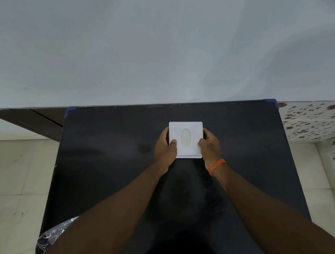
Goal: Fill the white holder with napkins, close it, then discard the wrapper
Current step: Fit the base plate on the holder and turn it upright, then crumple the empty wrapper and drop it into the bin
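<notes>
While it lies at twelve o'clock on the black table (pixel 110 170), the white holder (pixel 186 139) is clamped between left hand (pixel 165 148) and right hand (pixel 210 145), thumbs on top.

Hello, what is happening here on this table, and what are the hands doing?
A person grips a white holder with both hands on a black table: left hand at its left edge, right hand at its right. Its lid with the oval opening faces up. No wrapper is visible.
</notes>
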